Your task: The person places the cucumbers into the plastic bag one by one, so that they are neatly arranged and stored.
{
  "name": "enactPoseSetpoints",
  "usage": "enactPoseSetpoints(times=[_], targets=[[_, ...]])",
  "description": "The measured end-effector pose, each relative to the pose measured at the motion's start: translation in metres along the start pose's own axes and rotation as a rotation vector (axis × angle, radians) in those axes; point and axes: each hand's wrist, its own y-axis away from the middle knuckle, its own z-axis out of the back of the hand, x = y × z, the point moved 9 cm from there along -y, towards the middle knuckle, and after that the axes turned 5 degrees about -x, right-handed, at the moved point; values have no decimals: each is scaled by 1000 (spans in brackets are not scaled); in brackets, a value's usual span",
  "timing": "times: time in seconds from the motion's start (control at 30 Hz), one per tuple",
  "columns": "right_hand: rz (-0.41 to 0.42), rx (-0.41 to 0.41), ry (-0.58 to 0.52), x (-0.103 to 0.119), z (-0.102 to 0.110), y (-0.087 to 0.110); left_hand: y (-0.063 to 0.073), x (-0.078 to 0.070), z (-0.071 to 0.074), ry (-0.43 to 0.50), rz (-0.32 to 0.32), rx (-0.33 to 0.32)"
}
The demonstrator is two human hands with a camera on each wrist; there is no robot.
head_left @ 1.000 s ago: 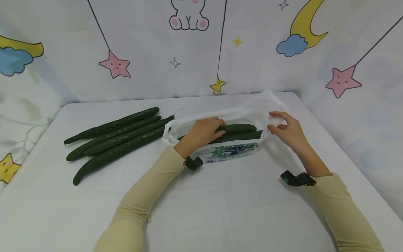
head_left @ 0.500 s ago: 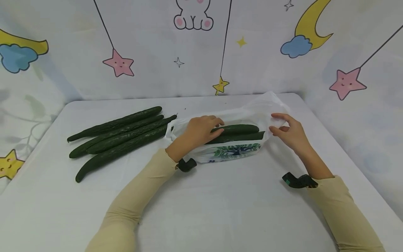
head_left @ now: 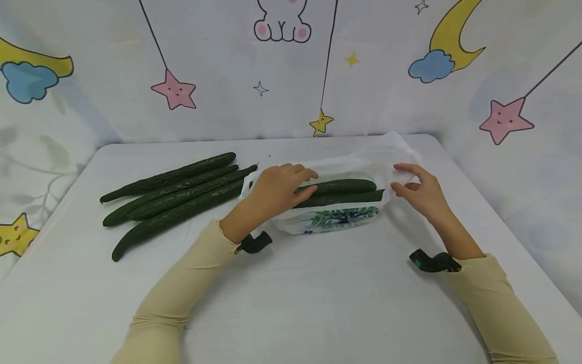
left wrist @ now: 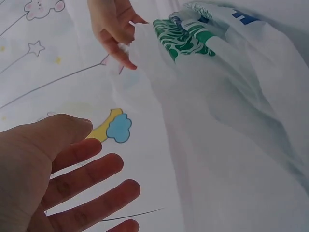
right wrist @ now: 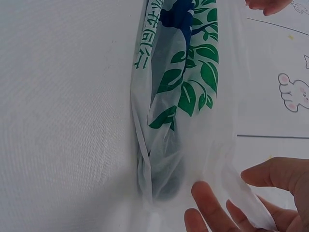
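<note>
A white plastic bag (head_left: 291, 225) with a green tree print lies on its side, mouth up. Inside it are at least two long dark green cucumbers (head_left: 345, 187). My left hand (head_left: 281, 188) hovers over the bag's left part, fingers loosely spread; the left wrist view shows nothing in its grasp. At the bag's right end, my right hand (head_left: 420, 194) holds the thin plastic rim, which runs between thumb and fingers in the right wrist view (right wrist: 248, 198). My left hand covers the left ends of the bagged cucumbers.
Several more cucumbers (head_left: 177, 194) lie side by side on the white-covered table (head_left: 318, 293), left of the bag, their right tips close to its left handle. Behind the table stands a cartoon-printed backdrop (head_left: 218, 60).
My left hand has drawn back leftward from over the cucumbers, uncovering more of them. My right hand stays at the bag's rim. The whole head view has shifted slightly.
</note>
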Motion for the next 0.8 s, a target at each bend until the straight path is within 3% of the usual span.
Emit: enactPoseSetpoints(times=[0.33, 0.8], targets=[[-2, 7, 13, -2, -2, -1, 14, 16, 26, -40, -11, -63], [-16, 17, 28, -7, -6, -2, 33, 42, 41, -54, 33, -87]])
